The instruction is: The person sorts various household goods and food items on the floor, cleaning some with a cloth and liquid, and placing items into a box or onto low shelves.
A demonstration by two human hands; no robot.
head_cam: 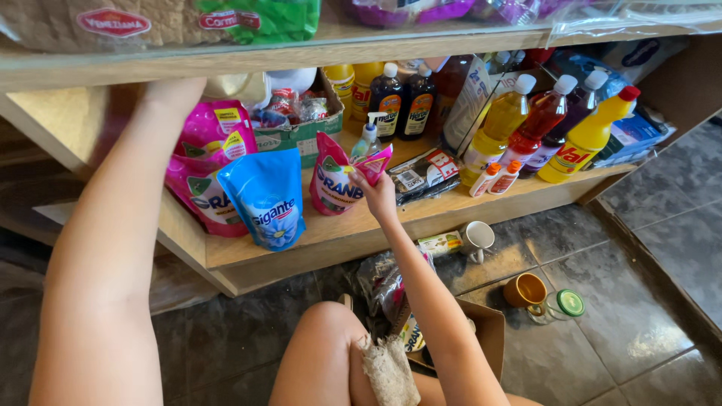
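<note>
- Wooden shelf (451, 207) low near dark floor tiles holds everything
- Right hand (380, 197) pinches pink pouch (374, 163) by its top corner, beside another pink pouch (331, 180)
- Better to support its base, I think
- Left hand (174, 94) reaches under the upper board; its grip I cannot tell
- Two mugs on floor, one blue pouch (267, 197)
</note>
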